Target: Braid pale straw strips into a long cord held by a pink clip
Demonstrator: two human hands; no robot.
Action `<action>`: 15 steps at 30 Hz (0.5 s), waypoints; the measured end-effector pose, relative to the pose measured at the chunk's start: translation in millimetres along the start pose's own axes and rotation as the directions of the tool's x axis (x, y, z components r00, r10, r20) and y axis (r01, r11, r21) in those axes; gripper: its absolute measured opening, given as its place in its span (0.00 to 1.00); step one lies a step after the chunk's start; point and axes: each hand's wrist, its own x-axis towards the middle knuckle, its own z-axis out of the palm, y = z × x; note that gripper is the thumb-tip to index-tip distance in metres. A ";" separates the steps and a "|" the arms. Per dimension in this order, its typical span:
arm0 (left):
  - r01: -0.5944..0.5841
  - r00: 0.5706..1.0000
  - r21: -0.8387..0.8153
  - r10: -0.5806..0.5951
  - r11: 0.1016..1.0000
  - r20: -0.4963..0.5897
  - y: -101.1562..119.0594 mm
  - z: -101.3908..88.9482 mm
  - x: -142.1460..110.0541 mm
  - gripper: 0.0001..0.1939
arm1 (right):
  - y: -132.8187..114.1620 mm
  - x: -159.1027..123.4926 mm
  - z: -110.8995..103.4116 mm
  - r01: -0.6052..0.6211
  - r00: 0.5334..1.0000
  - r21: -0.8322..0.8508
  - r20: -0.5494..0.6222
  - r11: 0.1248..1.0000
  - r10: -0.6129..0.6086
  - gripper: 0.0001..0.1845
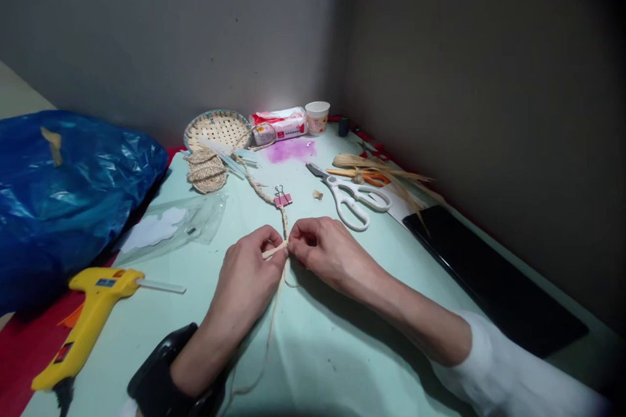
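A pale, straw-coloured braid (285, 221) runs down the middle of the table, and both hands meet at its near end. My left hand (252, 267) pinches a flat pale strand (274, 251) there, fingers closed. Opposite it, my right hand (327, 249) closes thumb and fingertips on the same end of the braid. Just beyond the hands a pink binder clip (282, 198) grips the braid. Farther back the braid curves left toward a wound coil of braid (206, 170). A thin loose cord (270, 339) trails from the hands toward me.
Left are a yellow glue gun (92, 313), a clear plastic bag (171, 225) and a large blue bag (63, 202). White-handled scissors (349, 195), dry husk strips (374, 164) and a black flat object (489, 280) lie right. A woven basket (220, 130), tissue pack (280, 125) and paper cup (317, 118) stand behind.
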 end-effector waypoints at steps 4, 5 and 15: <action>0.059 0.987 -0.149 -0.036 0.987 0.155 -2.2 -2.3 7.1 0.05 | 0.9 2.2 -3.1 -0.001 1.000 -0.008 0.026 1.000 0.001 0.08; 0.075 0.981 -0.197 -0.036 0.978 0.192 -2.2 -2.0 7.8 0.06 | 1.8 2.9 -4.1 0.000 1.000 -0.008 0.030 1.000 0.000 0.08; 0.124 0.989 -0.328 -0.092 0.937 0.112 6.4 10.7 -4.3 0.09 | 4.9 2.0 -13.2 -0.022 1.000 -0.027 -0.001 0.999 0.022 0.08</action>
